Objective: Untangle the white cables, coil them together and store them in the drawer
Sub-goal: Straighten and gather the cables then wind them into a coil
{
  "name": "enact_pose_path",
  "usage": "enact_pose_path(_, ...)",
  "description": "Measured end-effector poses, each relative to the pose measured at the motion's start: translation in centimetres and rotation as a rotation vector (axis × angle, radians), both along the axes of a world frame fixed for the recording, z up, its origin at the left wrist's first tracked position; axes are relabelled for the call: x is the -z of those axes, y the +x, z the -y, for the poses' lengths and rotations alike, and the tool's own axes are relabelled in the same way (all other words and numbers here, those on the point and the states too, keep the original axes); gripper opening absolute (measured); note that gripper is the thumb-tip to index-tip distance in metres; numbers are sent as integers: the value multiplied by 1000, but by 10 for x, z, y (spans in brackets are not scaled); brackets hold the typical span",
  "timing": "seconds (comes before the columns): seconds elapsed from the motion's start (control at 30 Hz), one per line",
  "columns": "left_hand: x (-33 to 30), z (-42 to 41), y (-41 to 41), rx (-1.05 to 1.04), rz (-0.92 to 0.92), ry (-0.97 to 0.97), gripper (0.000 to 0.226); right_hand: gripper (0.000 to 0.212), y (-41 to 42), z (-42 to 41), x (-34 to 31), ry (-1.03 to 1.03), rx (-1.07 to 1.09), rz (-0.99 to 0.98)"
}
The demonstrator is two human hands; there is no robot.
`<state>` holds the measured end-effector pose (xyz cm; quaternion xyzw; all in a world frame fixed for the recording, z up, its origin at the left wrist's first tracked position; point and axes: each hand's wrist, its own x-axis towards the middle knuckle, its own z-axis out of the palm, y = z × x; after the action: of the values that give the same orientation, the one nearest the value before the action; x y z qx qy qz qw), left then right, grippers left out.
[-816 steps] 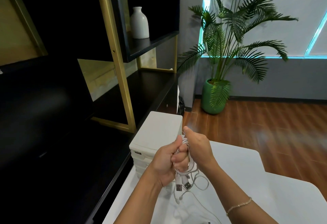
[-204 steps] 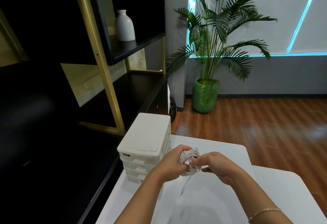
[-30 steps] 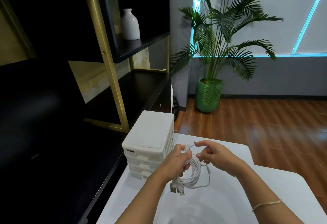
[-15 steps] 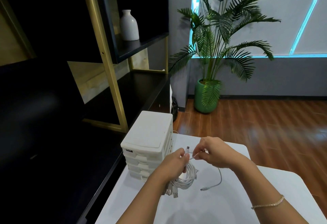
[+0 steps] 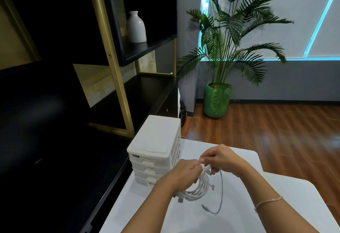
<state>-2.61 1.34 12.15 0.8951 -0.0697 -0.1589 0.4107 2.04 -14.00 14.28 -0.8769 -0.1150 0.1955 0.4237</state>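
Nearest item: loose cable tail point(image 5: 219, 197), one strand, hanging from my right hand and curling down over the white table point(image 5: 276, 205), plug end free near the surface.

Item: coil of white cables point(image 5: 197, 189), several loops bunched together, held just above the table, plug ends sticking out at its lower left.

Item: my left hand point(image 5: 181, 174), fingers closed round the top of the coil, clamping the loops as one bundle.

Item: my right hand point(image 5: 221, 160), thumb and fingertips pinched on the strand where it meets the top of the coil, touching my left hand there.

Step in hand, as I judge it: wrapping the tail round the bundle to bind it. To do it well I keep the left grip firm so no loop slips, and feed the tail snugly, without kinking it at the plug.

Farther item: white drawer unit point(image 5: 156, 152), all drawers shut, just beside my left hand; one must be opened before storing.
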Motion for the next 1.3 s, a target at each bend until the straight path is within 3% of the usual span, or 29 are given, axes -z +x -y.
enact_pose_path(0.17, -1, -1, -1, 10, 70, -15, 28, 18, -3, 4, 5, 124, 72, -140)
enact_pose_path(0.33, -2, 3, -1, -2, 153, 46, 11, 36, -3, 5, 11, 182, 102, -233)
enact_pose_path(0.53, -6, 5, 2, -30, 168, 22, 32, 36, 6, 6, 21, 104, 67, -321)
enact_pose_path(0.73, 5, 3, 2, -14, 279, 37, 18, 39, 11, 7, 19, 103, 28, -393)
enact_pose_path(1.17, 23, 7, 12, -42, 350, 66, 18, 27, 17, 10, 32, -59, 99, -441)
enact_pose_path(1.3, 22, 5, 16, -101, 285, 23, 15, 21, 15, 2, 28, -87, 136, -323)
